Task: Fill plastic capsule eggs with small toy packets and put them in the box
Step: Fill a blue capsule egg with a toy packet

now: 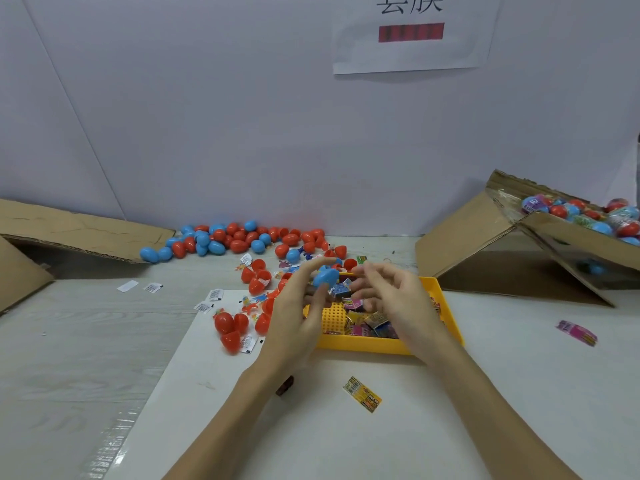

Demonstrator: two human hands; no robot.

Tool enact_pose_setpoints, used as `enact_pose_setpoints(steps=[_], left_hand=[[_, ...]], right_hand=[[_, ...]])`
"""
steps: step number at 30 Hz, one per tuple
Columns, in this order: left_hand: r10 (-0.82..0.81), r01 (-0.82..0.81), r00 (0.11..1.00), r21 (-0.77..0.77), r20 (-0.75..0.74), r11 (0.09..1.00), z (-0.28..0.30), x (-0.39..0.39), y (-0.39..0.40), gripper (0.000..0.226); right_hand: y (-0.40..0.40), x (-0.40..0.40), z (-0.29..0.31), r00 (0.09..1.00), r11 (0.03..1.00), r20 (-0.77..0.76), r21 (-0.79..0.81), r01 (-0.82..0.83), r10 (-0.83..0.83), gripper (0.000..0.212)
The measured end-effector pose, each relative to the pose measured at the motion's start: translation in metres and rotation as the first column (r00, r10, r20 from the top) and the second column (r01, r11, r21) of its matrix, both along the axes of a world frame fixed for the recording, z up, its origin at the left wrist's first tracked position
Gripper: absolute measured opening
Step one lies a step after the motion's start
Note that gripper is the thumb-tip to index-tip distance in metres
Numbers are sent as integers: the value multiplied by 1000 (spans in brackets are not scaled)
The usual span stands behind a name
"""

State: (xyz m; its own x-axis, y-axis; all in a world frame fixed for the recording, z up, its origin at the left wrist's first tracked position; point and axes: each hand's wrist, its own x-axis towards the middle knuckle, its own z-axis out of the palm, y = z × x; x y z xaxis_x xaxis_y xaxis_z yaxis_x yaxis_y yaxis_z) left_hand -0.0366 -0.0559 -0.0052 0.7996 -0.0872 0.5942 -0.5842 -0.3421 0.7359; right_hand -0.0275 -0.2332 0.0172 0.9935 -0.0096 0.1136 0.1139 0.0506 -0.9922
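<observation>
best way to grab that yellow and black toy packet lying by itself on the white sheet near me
Pinch the small yellow and black flat toy packet across its two long edges, coming straight down from above. It lies flat and slanted on the white sheet, apart from everything else, so nothing blocks either side. Being thin, it probably needs a fingertip slid under one edge first.

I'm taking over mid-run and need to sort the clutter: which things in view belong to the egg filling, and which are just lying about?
In the job:
- blue egg half, held by the left hand
- right hand over the yellow tray of toy packets
- loose egg pile
- box of finished eggs

Lying about:
- flattened cardboard
- wall notice
- white paper slips
</observation>
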Motion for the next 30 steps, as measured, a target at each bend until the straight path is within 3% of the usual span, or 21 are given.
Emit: enact_pose_setpoints(steps=[3,5,7,8,10,13,15,16,19,23,26,30], left_hand=[[19,-19,1000,-1,-20,1000,-1,1,1,29],[33,-33,999,3,-22,999,-2,1,-1,29],[16,-16,1000,0,-12,1000,-1,1,-2,35],[5,-4,1000,11,-6,1000,-2,1,-1,37],[-4,4,1000,38,-6,999,-4,3,1,34],[11,-10,1000,28,-21,1000,-5,3,0,26],[5,-4,1000,17,-25,1000,-6,3,0,24],[1,-1,1000,22,-22,1000,-5,3,0,24],[-5,6,1000,44,-19,999,-5,1,-1,25],[-3,5,1000,52,-30,999,-6,2,-1,26],[-10,11,1000,65,-19,998,-6,2,0,28],[-17,17,1000,92,-3,996,-5,2,-1,28]], right_hand=[[-21,1,5,977,977,33,57,207,-209,17],[-38,2,2,915,897,108,-181,404,-390,15],[-53,3,-4,846,706,224,-472,528,-483,15],[-58,3,-6,831,618,265,-568,544,-489,15],[-62,5,-9,849,534,295,-675,509,-438,17],[-56,8,-15,908,404,231,-838,368,-349,38],[-52,11,-16,924,266,195,-920,288,-329,43],[-51,11,-17,926,245,189,-929,277,-328,42],[-51,10,-16,918,291,202,-906,307,-342,30],[-52,8,-12,903,456,205,-807,374,-377,14],[-53,6,-10,908,497,215,-780,381,-358,6],[-57,4,-9,943,520,197,-794,315,-270,29]])
